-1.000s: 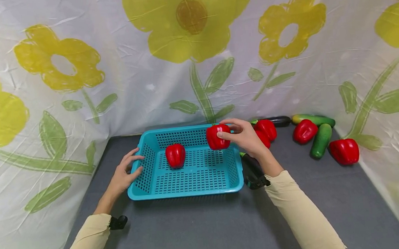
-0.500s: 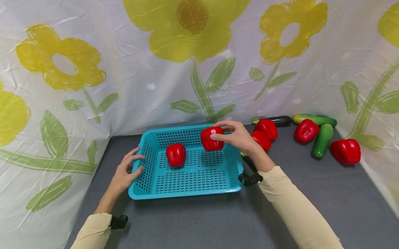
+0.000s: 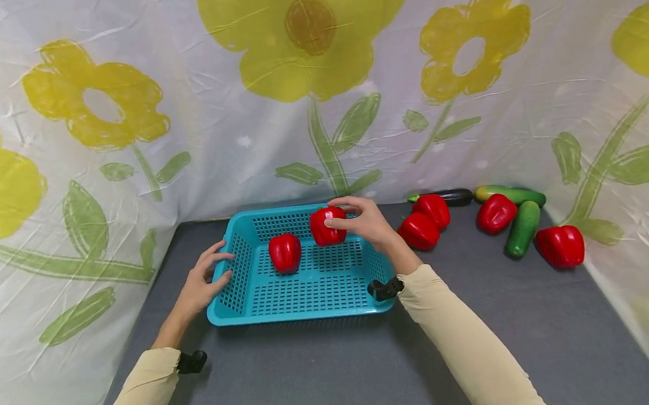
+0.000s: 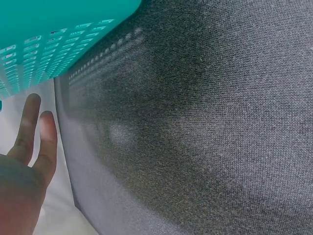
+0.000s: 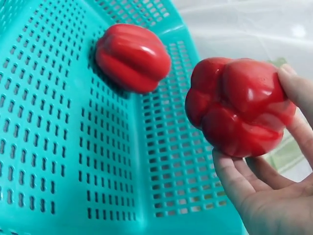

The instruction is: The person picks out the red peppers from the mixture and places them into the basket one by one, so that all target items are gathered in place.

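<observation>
My right hand (image 3: 369,224) holds a glossy red bell pepper (image 3: 323,228) between thumb and fingers, over the back part of a turquoise perforated basket (image 3: 305,315). In the right wrist view the held pepper (image 5: 234,105) shows its lobed underside, with the thumb and fingers around its side. Another red bell pepper (image 3: 285,253) lies on the basket floor, left of the held one. At the basket's left end is my left hand (image 3: 198,287), fingers spread right at the rim. The left wrist view shows two fingers (image 4: 47,139) extended near the basket's outer wall (image 4: 54,49).
To the basket's right lie two red bell peppers (image 3: 419,232) and a dark eggplant (image 3: 456,197). Farther right are a yellow-green cucumber (image 3: 509,194), a green cucumber (image 3: 523,230) and more peppers (image 3: 560,247). A flowered curtain (image 3: 217,141) hangs behind the grey table (image 3: 315,375).
My right hand has carried the pepper leftward across the basket, toward the one inside. The right forearm now covers the spot where a second eggplant showed. My left hand stays put.
</observation>
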Demonstrator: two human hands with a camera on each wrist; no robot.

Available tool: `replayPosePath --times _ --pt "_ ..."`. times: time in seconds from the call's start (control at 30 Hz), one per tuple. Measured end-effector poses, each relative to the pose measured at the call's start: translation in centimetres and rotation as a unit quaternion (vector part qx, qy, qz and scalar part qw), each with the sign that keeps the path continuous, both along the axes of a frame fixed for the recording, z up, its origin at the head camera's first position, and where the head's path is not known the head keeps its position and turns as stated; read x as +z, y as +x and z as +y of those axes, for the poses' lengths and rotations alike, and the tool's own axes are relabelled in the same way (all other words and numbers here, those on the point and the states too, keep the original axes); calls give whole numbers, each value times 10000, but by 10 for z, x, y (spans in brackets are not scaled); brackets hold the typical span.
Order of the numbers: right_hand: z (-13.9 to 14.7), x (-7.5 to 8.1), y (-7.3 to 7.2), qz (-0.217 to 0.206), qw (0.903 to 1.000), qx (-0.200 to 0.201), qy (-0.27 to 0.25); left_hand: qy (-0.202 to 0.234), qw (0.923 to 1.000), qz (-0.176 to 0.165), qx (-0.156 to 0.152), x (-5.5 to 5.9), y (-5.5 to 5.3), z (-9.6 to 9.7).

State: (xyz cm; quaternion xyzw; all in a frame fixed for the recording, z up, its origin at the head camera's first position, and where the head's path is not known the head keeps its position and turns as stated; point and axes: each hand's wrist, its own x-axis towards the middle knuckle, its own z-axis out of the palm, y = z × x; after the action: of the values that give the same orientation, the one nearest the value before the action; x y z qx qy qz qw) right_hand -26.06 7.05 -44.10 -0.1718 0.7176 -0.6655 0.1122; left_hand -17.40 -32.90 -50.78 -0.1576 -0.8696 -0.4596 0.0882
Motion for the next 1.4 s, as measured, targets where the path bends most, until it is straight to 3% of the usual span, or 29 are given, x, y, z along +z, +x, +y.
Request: replayPosePath --times 0.83,1.4 --pt "-30 -27 -8 -332 9993 65 178 -37 9999 -18 -107 1 1 -2" --pt "-37 -44 -18 -1304 9914 127 78 -124 9999 -5 -71 0 2 -2"
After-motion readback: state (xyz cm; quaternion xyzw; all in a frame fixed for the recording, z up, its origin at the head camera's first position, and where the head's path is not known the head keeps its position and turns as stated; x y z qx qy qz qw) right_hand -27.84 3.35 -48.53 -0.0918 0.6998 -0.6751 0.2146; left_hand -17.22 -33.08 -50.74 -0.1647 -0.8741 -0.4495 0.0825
